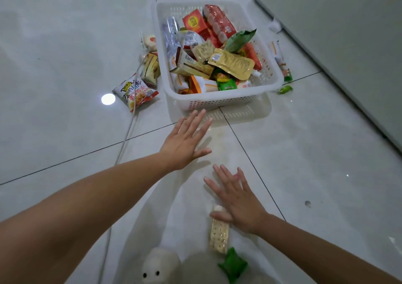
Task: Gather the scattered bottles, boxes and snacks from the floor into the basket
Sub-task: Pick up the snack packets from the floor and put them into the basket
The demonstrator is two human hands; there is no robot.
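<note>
a white basket (217, 104) on the tiled floor (304, 153) is being filled nearly to the rim: a red box (194, 22), a gold pouch (231, 64), a green bag (238, 40) and other packs are being held in it. the left hand (185, 140) is being stretched flat, fingers spread, nothing gripped, just short of the basket. the right hand (237, 201) is being held open and empty, its thumb over a cracker packet (218, 233) lying beside a green packet (232, 264). a chips bag (134, 92) is lying left of the basket.
</note>
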